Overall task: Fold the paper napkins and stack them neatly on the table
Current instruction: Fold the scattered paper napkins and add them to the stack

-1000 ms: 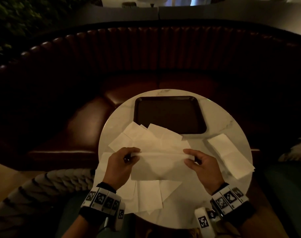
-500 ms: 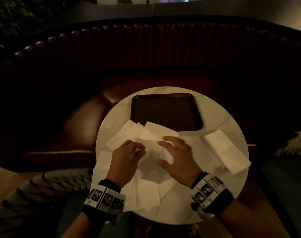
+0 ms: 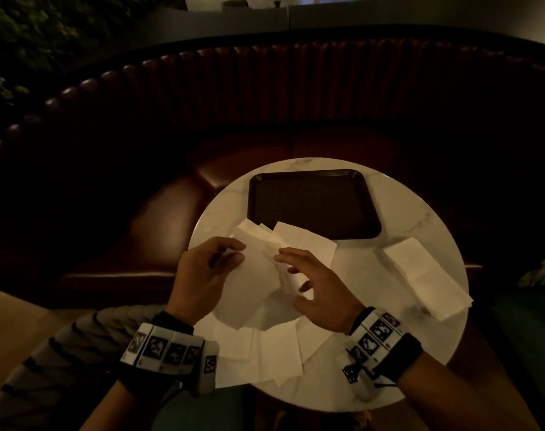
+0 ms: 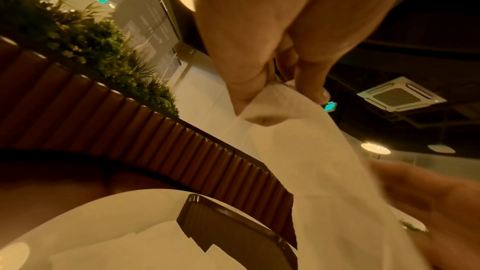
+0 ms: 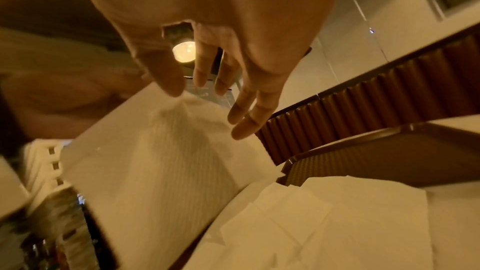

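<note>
Left hand [image 3: 207, 269] pinches a white napkin [image 3: 258, 275] above the tabletop [image 3: 420, 225]; right hand [image 3: 318, 287] hovers beside it, fingers spread, holding nothing.

White napkins [image 3: 258, 275], black tray [image 3: 311, 206]

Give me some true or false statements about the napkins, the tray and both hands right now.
1. The left hand pinches the lifted napkin. True.
2. The right hand grips a napkin tightly. False: its fingers are spread and hold nothing.
3. The dark tray is full of folded napkins. False: only napkin corners overlap its near edge.
4. A folded napkin lies apart, by the round table's right edge. True.
</note>
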### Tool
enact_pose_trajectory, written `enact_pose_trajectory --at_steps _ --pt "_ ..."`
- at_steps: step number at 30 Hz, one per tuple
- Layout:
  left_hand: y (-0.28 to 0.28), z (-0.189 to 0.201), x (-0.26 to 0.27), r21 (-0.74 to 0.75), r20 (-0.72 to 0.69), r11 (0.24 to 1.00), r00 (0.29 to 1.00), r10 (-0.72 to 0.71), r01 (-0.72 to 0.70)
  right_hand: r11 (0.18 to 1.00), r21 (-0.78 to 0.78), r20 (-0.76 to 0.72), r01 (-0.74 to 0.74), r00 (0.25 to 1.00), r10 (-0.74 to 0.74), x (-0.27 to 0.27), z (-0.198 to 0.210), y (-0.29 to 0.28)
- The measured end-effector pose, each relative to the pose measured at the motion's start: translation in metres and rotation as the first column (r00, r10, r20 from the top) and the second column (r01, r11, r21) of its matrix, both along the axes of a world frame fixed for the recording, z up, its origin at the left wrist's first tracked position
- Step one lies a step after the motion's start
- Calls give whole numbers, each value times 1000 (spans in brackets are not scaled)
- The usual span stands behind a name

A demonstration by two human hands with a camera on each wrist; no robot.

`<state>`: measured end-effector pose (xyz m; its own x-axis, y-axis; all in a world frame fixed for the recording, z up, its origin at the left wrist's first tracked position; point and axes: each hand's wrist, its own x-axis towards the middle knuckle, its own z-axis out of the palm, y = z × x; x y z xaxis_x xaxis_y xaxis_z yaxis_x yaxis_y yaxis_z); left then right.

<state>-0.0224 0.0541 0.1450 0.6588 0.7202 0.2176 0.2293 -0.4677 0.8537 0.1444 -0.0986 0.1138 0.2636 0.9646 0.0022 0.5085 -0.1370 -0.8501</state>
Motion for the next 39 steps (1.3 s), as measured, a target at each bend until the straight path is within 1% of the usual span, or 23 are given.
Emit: enact_pose_trajectory --at_steps 2,6,7,9,11,13,14,19,20,23,24,26,27,28,30,32,33,34,35,36,37,38,39 --pt "5 2 0 -48 15 999 1000 -7 8 998 53 -28 -13 1000 15 1 2 3" --pt "11 5 2 -141 23 990 999 -28 31 990 117 44 -78 996 73 -9 5 16" --pt "11 7 2 -162 32 986 999 -36 41 989 121 92 -87 993 76 -12 4 19" --pt "12 11 2 -242 66 967 996 -68 82 990 111 242 -86 969 57 -17 1 24" --pt "11 16 1 -391 134 907 985 -110 155 990 118 343 -72 939 28 -19 -2 27" --pt "11 22 0 -559 205 803 973 -109 207 987 148 355 -64 935 8 -21 -5 28" --pt "12 25 0 -620 224 754 970 -96 217 982 174 352 -66 936 1 -21 -7 28" --pt "15 28 -2 -771 236 598 970 -53 220 926 345 394 -156 919 9 -19 1 27" --pt "17 25 -3 -779 228 589 972 -53 214 913 371 397 -170 918 10 -18 3 25" --pt "23 18 -4 -744 149 648 986 -73 160 892 428 343 -143 939 -14 -15 7 22" --pt "25 15 -4 -745 139 650 988 -69 150 883 448 344 -143 939 -23 -13 9 22" --pt "27 10 1 -762 131 629 988 -84 155 865 478 375 -155 926 -42 -13 12 25" --pt "28 7 3 -759 104 634 989 -107 148 863 482 380 -152 924 -50 -12 14 27" --pt "30 3 5 -743 49 658 991 -126 121 871 471 370 -143 928 -48 -12 16 27" --pt "37 -2 3 -680 -69 732 991 -115 38 902 409 337 -135 941 -12 -8 20 26" --pt "43 5 -6 -582 -107 813 993 -46 -25 929 332 305 -161 951 56 -2 23 22" --pt "44 14 -11 -477 -110 879 993 -50 -9 935 305 288 -182 953 92 2 23 21" --pt "42 26 -14 -343 -142 938 984 -112 57 939 279 282 -200 952 119 5 24 19" --pt "36 39 -15 -211 -220 964 954 -206 160 948 240 287 -209 948 136 9 25 19" --pt "27 50 -12 -107 -338 955 893 -298 278 960 184 297 -209 943 148 11 26 19" --pt "17 56 -5 -21 -470 918 806 -359 396 972 119 304 -205 939 160 12 27 20" --pt "7 57 4 35 -575 868 721 -388 495 978 63 308 -199 936 171 13 28 20" --pt "-2 51 12 65 -644 832 660 -387 551 981 24 311 -194 934 177 13 28 21"
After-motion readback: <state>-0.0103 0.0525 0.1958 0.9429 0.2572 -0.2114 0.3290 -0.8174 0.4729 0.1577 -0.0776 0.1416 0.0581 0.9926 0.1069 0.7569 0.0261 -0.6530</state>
